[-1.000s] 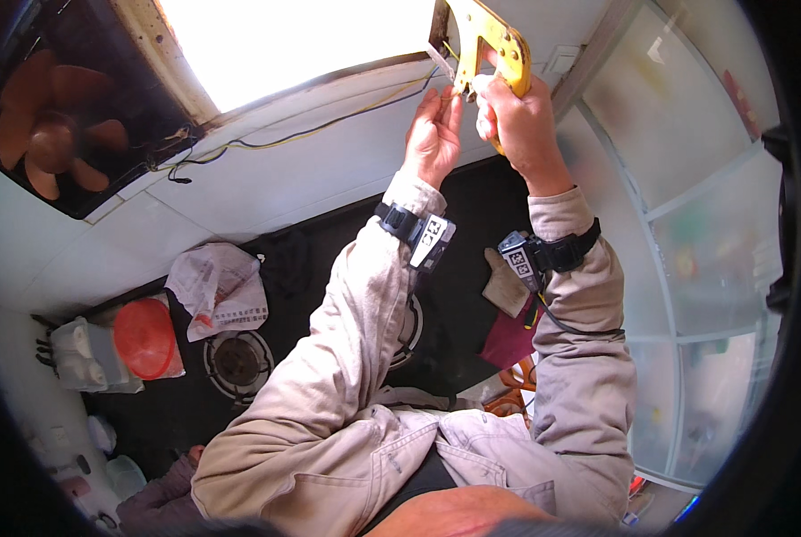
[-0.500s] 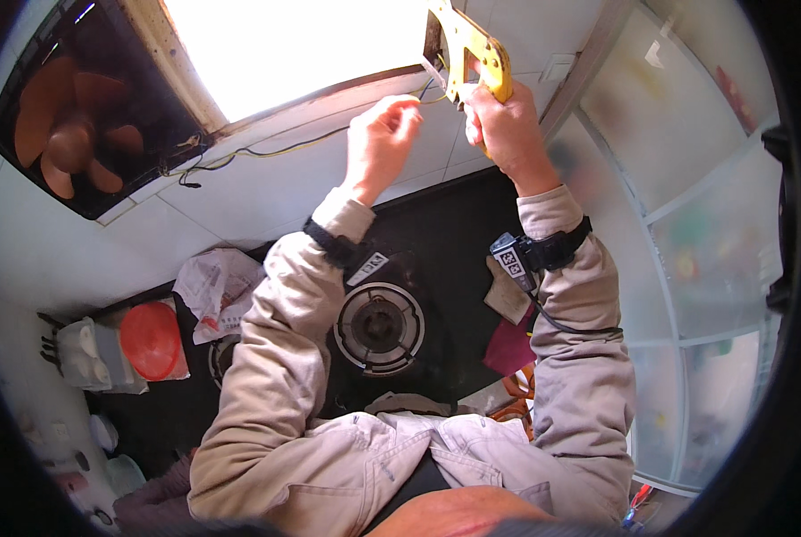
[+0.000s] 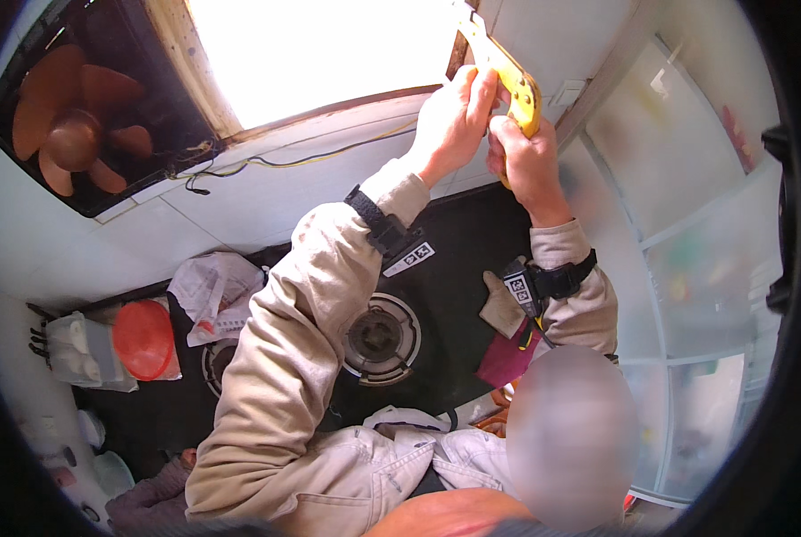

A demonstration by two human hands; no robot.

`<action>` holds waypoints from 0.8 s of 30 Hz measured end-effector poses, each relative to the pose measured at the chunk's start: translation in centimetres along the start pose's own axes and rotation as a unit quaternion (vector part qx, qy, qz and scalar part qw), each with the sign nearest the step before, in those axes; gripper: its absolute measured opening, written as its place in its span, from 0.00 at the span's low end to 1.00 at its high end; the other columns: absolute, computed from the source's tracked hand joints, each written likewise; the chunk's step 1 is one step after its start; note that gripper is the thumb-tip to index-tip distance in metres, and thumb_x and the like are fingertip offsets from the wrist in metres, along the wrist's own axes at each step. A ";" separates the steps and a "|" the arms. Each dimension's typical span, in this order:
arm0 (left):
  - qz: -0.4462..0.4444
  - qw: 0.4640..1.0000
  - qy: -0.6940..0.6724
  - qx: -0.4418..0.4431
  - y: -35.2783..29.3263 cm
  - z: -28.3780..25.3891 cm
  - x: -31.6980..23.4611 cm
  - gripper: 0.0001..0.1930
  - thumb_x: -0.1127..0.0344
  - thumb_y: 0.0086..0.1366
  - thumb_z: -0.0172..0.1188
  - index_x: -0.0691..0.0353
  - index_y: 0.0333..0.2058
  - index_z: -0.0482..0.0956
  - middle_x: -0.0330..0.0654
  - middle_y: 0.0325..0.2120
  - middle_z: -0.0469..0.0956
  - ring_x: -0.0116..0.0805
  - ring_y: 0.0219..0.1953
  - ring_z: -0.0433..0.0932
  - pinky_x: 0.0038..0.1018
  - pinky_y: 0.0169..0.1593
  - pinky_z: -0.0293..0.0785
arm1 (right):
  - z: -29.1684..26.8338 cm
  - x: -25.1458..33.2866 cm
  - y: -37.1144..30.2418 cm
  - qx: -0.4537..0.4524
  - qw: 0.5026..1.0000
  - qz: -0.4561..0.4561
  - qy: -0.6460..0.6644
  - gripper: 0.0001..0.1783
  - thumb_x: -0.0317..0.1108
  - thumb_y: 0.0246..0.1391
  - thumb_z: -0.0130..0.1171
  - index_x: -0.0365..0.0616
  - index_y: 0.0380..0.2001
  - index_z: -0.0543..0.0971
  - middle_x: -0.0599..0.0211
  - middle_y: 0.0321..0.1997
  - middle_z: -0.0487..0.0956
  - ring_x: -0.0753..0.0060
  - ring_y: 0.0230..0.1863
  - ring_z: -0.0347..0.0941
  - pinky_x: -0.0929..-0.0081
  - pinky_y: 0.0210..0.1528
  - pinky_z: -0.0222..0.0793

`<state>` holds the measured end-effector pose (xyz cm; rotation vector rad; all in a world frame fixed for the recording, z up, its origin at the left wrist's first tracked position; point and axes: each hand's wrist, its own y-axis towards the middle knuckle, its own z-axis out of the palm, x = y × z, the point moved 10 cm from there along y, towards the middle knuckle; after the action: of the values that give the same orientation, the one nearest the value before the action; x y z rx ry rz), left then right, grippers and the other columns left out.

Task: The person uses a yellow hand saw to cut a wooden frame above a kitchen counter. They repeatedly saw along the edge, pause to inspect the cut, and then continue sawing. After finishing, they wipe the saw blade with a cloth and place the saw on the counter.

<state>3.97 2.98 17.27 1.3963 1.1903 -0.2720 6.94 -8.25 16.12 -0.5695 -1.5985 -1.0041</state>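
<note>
At upper centre, the right hand grips a yellow metal plier-like tool. The left hand curls close (pinching what, I cannot tell); careless squeezing could nip its fingers.

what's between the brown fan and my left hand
Between the fan and your left hand, the head view shows a wooden window frame and wires along the wall.
</note>
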 end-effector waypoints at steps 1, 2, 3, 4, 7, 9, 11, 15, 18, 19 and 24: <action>0.011 1.000 0.019 0.002 0.2 -0.1 0.1 0.21 0.51 0.80 0.44 0.62 0.56 0.72 0.55 0.38 0.79 0.52 0.39 0.81 0.41 0.43 0.77 | 0.0 -0.1 0.0 -0.003 1.000 0.005 -0.025 0.09 0.29 0.62 0.55 0.40 0.26 0.75 0.74 0.18 0.72 0.80 0.17 0.68 0.77 0.19 0.63; 0.049 0.998 0.031 -0.020 0.2 -0.5 -0.5 0.20 0.53 0.80 0.43 0.62 0.55 0.72 0.54 0.37 0.78 0.51 0.38 0.81 0.41 0.42 0.78 | 0.1 -0.3 0.1 -0.003 1.000 0.015 -0.005 0.09 0.28 0.61 0.54 0.40 0.26 0.75 0.74 0.18 0.72 0.79 0.17 0.68 0.77 0.19 0.64; 0.041 0.998 0.040 -0.006 0.4 -0.3 -0.2 0.19 0.54 0.80 0.44 0.62 0.54 0.72 0.52 0.36 0.78 0.50 0.38 0.81 0.41 0.40 0.78 | 0.3 -0.2 0.2 0.003 1.000 0.013 0.008 0.09 0.28 0.61 0.54 0.40 0.26 0.75 0.74 0.18 0.72 0.79 0.16 0.67 0.77 0.19 0.63; 0.063 0.997 0.044 -0.016 0.5 -0.5 -0.6 0.18 0.54 0.80 0.44 0.62 0.53 0.73 0.51 0.36 0.78 0.49 0.37 0.81 0.40 0.39 0.78 | 0.3 -0.2 0.3 -0.002 1.000 0.014 0.015 0.09 0.28 0.61 0.54 0.40 0.26 0.75 0.74 0.17 0.71 0.79 0.16 0.67 0.77 0.19 0.63; 0.057 0.997 0.042 -0.035 0.8 -0.7 -0.9 0.16 0.58 0.80 0.43 0.60 0.53 0.75 0.48 0.35 0.77 0.47 0.36 0.81 0.39 0.36 0.78 | 0.3 -0.3 0.4 -0.017 0.999 0.026 0.034 0.09 0.28 0.61 0.54 0.40 0.26 0.75 0.74 0.17 0.71 0.79 0.15 0.66 0.77 0.19 0.63; 0.044 0.998 0.025 -0.042 1.1 -0.7 -1.0 0.16 0.58 0.81 0.42 0.59 0.54 0.75 0.48 0.35 0.77 0.48 0.35 0.81 0.39 0.37 0.78 | 0.3 -0.2 0.5 -0.020 0.999 0.027 0.031 0.09 0.28 0.60 0.54 0.40 0.25 0.75 0.74 0.17 0.70 0.79 0.15 0.66 0.77 0.19 0.63; 0.016 0.999 0.006 -0.031 1.7 -0.4 -0.4 0.21 0.53 0.81 0.42 0.66 0.48 0.75 0.51 0.35 0.79 0.47 0.34 0.79 0.38 0.39 0.76 | 0.2 0.1 0.7 -0.018 1.000 0.020 0.010 0.09 0.27 0.60 0.54 0.41 0.25 0.74 0.74 0.17 0.70 0.79 0.15 0.65 0.77 0.19 0.63; -0.012 0.999 -0.028 -0.010 2.3 0.5 1.1 0.24 0.52 0.82 0.39 0.67 0.43 0.77 0.53 0.35 0.80 0.48 0.35 0.79 0.38 0.41 0.74 | 0.1 0.0 0.9 -0.016 0.999 0.024 0.041 0.09 0.28 0.60 0.54 0.42 0.24 0.73 0.75 0.17 0.69 0.79 0.15 0.65 0.77 0.19 0.63; 0.205 0.952 0.203 -0.106 1.2 -0.2 -2.3 0.16 0.63 0.79 0.46 0.63 0.58 0.73 0.51 0.36 0.77 0.49 0.33 0.80 0.40 0.39 0.78 | 0.2 -0.5 0.9 -0.017 0.998 0.033 0.057 0.09 0.28 0.60 0.54 0.43 0.24 0.73 0.76 0.17 0.69 0.79 0.15 0.64 0.77 0.19 0.62; 0.171 0.966 0.173 -0.083 1.4 0.0 -1.3 0.16 0.64 0.79 0.47 0.64 0.58 0.72 0.51 0.36 0.76 0.50 0.33 0.80 0.40 0.39 0.78 | 0.2 -0.6 0.7 -0.018 0.997 0.037 0.061 0.09 0.28 0.60 0.54 0.43 0.24 0.73 0.76 0.17 0.68 0.80 0.15 0.64 0.77 0.19 0.62; 0.039 0.999 0.009 -0.035 1.5 0.7 1.3 0.16 0.59 0.81 0.43 0.63 0.55 0.73 0.53 0.37 0.77 0.53 0.35 0.81 0.43 0.41 0.77 | -0.2 -0.4 0.4 -0.037 0.998 0.044 0.041 0.09 0.27 0.61 0.55 0.43 0.25 0.73 0.76 0.18 0.68 0.81 0.15 0.64 0.78 0.19 0.62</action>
<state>6.02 3.34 17.04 1.3823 1.1473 -0.1615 7.49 -8.13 15.83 -0.6364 -1.4572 -1.0103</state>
